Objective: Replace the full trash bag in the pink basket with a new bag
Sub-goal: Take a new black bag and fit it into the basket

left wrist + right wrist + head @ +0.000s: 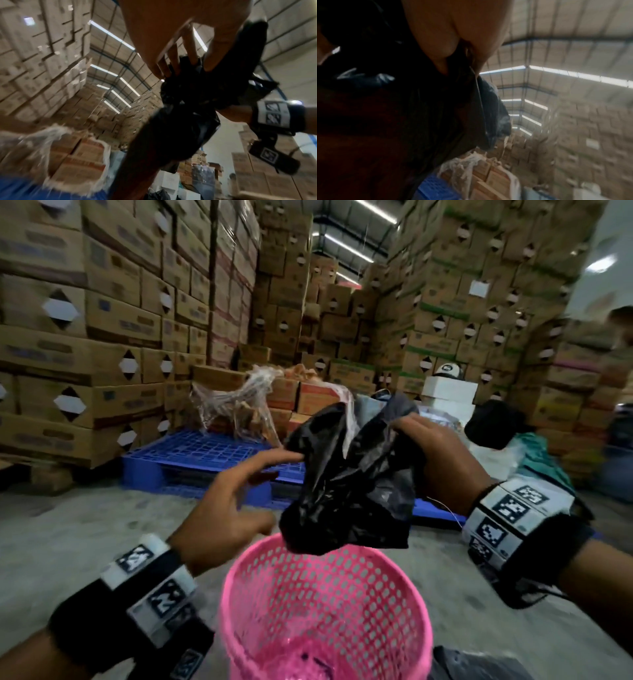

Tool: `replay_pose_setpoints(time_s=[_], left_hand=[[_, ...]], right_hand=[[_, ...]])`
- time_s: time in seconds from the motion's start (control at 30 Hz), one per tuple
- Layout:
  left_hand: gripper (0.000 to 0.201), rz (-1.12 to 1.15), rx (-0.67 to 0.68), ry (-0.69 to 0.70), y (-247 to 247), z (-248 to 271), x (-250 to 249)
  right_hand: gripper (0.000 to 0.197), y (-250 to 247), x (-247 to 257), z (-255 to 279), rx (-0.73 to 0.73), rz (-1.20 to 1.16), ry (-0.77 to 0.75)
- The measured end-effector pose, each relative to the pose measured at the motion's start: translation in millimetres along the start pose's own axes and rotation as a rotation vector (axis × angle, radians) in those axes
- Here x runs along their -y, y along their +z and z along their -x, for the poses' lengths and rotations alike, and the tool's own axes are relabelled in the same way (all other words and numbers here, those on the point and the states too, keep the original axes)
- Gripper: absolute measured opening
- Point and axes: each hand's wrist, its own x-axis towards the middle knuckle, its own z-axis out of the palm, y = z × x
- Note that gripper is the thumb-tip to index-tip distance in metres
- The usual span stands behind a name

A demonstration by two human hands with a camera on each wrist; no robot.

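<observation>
We hold the crumpled black plastic bag, centre frame: right hand gripping its rim, left hand seemingly pinching it; light, limp, slippery.

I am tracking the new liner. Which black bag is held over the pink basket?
The crumpled black bag gripped by the right hand; the other bag lies on the floor.

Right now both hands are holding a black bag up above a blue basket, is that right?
Not quite: the basket is pink, as the head view shows. The blue thing is a pallet on the floor behind. Both the left hand and right hand do hold the black bag above it.
</observation>
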Motion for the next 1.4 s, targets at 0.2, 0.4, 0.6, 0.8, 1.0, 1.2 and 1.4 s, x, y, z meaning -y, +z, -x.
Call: replay_pose_setpoints(time_s=[0.2,0.4,0.6,0.8,1.0,1.2,1.4], left_hand=[[0.042,0.237,-0.114,-0.477,-4,-34,12],[0.035,0.270,0.334,-0.664,41,-47,25],[0.019,-0.319,0.157,-0.222,55,-37,47],[0.026,-0.651,0.226,0.110,79,-14,40],[0.040,-0.520,0.379,-0.399,55,6,30],[0.082,-0.825,0.084,-0.275,43,-15,40],[0.022,-0.929,0.231,-0.152,70,-33,74]], right_hand=[[0.071,13,26,21,0.241,0.214,-0.137],[0.078,39,35,49,0.492,0.084,-0.177],[0.045,16,27,55,0.005,-0.603,0.511],[0.052,37,21,22,0.122,-0.905,0.896],[0.040,58,11,51,-0.040,-0.909,0.741],[0.027,60,-2,109,-0.014,-1.061,0.688],[0.021,61,-27,141,0.271,-0.812,0.612]])
